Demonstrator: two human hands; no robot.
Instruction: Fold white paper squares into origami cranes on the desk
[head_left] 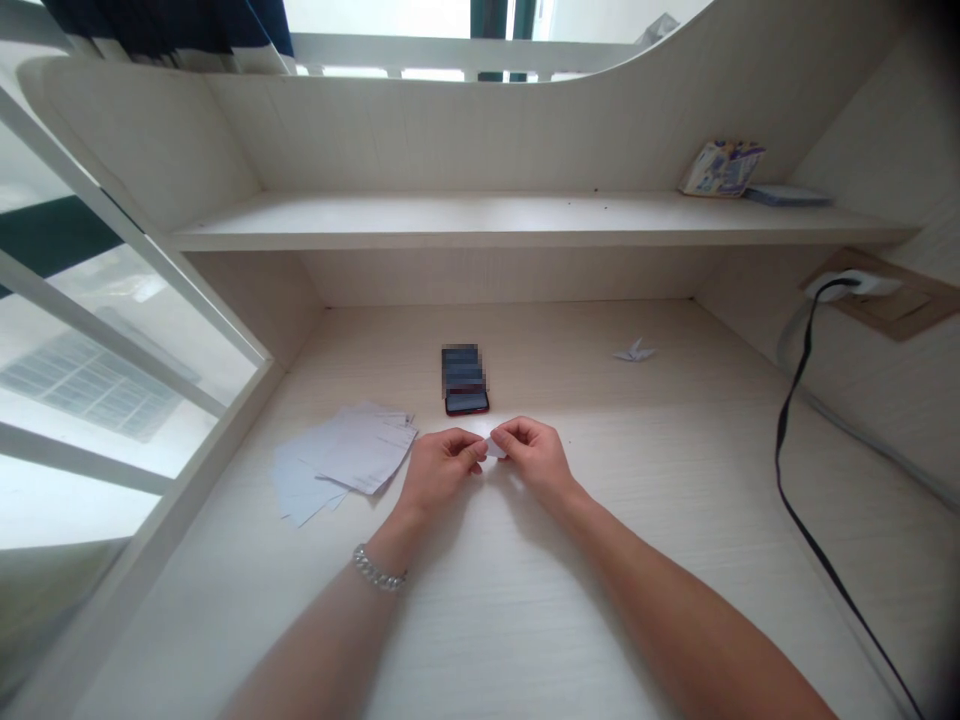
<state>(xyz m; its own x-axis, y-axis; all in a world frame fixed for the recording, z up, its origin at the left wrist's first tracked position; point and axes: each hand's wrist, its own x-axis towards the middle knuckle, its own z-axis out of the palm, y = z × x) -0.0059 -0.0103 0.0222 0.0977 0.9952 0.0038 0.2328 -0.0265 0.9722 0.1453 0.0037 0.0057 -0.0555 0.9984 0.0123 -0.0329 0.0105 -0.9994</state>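
Between my two hands is a small folded piece of white paper (495, 448), mostly covered by the fingers. My left hand (444, 462) pinches its left side between thumb and fingers. From the right, my right hand (534, 452) grips the other side in the same way. Just beyond the hands lies a dark phone (466, 380) with a red edge, its screen partly blurred out. A loose stack of white paper sheets (360, 448) is spread on the desk to the left of my left hand. Farther back on the right rests a folded paper crane (634, 351).
The pale wooden desk (480, 620) has a shelf (450, 215) above its back edge. On that shelf are a colourful packet (721, 168) and a flat blue item (787, 195). A black cable (784, 430) hangs from the wall socket (892, 295) across the right side. White rails stand at left.
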